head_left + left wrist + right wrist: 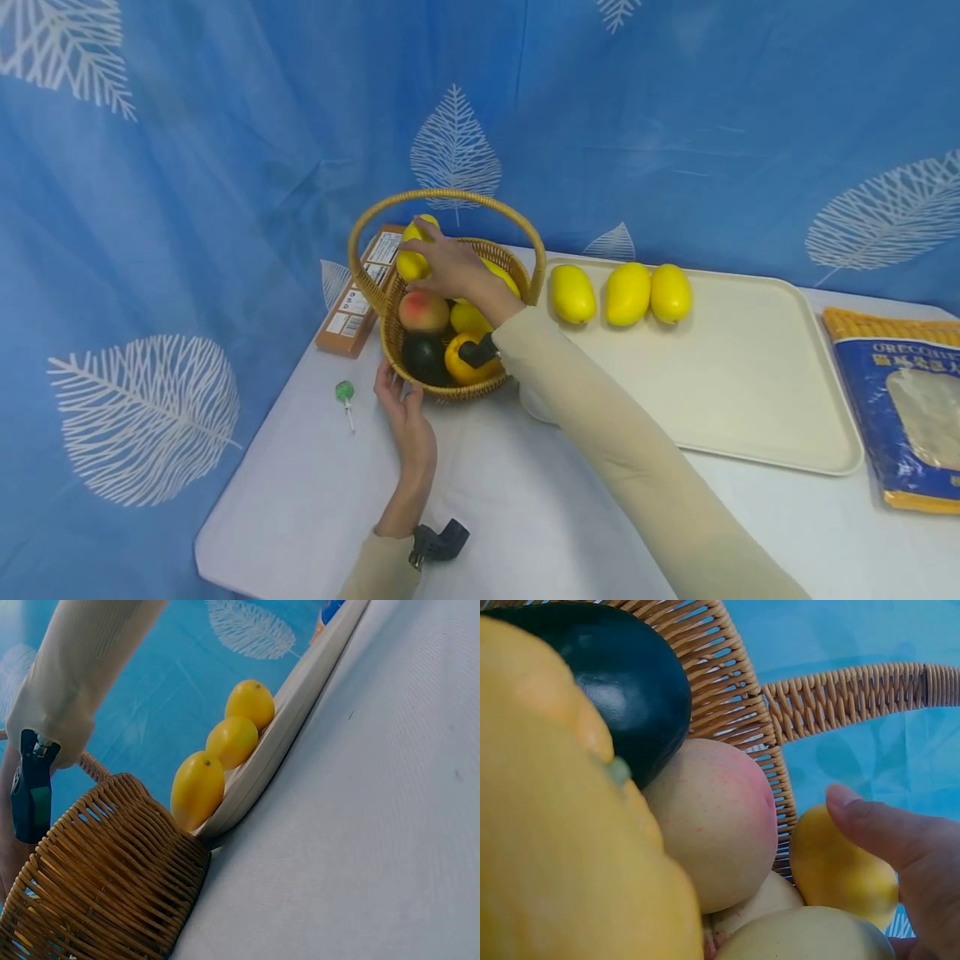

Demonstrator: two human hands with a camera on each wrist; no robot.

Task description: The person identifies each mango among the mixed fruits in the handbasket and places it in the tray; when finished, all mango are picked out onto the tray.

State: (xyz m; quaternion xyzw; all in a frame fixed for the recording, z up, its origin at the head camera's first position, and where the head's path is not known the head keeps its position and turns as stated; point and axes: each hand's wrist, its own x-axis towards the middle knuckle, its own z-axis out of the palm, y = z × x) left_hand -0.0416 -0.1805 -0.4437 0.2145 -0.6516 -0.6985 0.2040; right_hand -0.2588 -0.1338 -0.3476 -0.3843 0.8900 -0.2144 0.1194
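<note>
A wicker basket [392,357] with a tall arched handle [450,195] stands on the table, filled with fruit. My right hand [454,265] reaches under the handle and grips a lemon [411,263] at the basket's far left rim. In the right wrist view, the thumb [881,829] lies against that lemon [840,866]. Below the hand sit a peach [423,312], a dark green oval fruit [425,358] and a ribbed orange-yellow fruit [465,360]. My left hand [408,425] touches the basket's near left side from outside, fingers fairly straight.
Three lemons [628,294] lie along the back left of a cream tray [750,375]. A bag of pasta [900,417] lies at the right. Left of the basket are a brown box [352,312] and a green lollipop [344,391]. A blue leaf-patterned curtain [660,125] hangs behind.
</note>
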